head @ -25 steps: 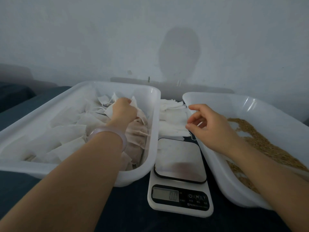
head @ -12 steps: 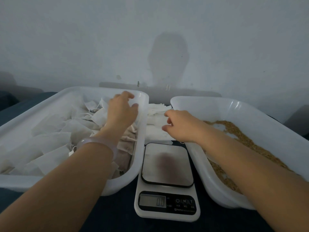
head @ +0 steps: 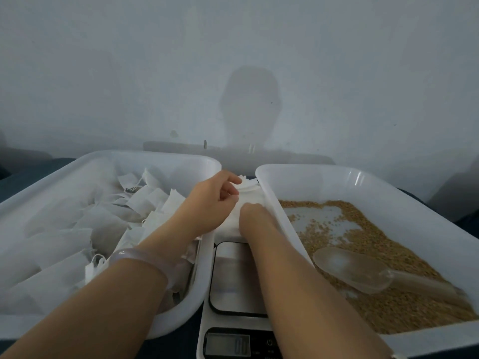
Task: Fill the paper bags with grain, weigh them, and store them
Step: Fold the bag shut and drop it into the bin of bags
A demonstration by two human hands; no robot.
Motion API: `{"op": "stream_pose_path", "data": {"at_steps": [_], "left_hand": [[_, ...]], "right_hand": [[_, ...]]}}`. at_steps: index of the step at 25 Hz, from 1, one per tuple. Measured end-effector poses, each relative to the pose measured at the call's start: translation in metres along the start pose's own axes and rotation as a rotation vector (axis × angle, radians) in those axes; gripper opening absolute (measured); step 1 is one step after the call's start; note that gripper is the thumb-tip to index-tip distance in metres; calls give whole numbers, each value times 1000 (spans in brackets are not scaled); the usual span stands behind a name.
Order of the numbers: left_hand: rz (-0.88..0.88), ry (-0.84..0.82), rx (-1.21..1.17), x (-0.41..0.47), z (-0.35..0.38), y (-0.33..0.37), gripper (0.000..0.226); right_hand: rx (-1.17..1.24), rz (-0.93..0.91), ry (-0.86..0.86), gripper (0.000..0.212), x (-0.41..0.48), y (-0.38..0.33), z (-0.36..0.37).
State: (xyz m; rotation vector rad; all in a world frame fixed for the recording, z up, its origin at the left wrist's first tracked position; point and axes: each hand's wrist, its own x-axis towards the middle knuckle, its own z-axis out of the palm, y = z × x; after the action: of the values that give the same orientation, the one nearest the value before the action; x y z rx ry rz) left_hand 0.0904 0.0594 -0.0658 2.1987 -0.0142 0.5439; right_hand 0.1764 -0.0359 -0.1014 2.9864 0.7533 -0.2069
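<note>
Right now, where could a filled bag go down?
Free: the white digital scale's platform, beside the right forearm; bare floor in the white plastic grain tub's far-left corner. Crowded: the left white tub of paper bags; the bag stack under left hand, right hand.

The left forearm [head: 103, 301] and the right forearm [head: 305, 288] are bare along all their visible length, from the near edge of the view out to the left hand [head: 212, 200] and the right hand [head: 255, 218]. Round the left wrist sits a bangle [head: 140, 256]. It is a thick, smooth, closed ring, pale and milky with a faint lilac tint, half translucent, with a soft glint on its upper curve. A small pale scrap shows at the right arm's near end, too little to identify.
</note>
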Motion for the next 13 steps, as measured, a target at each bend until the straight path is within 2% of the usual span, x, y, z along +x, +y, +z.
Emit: {"op": "stream_pose_path", "data": {"at_steps": [8, 13], "left_hand": [[-23, 45, -40, -2, -1, 2, 23], [-73, 127, -88, -1, -3, 8, 25]], "right_hand": [[-11, -53, 281, 22, -13, -11, -18], [29, -75, 266, 11, -15, -6, -44]]}}
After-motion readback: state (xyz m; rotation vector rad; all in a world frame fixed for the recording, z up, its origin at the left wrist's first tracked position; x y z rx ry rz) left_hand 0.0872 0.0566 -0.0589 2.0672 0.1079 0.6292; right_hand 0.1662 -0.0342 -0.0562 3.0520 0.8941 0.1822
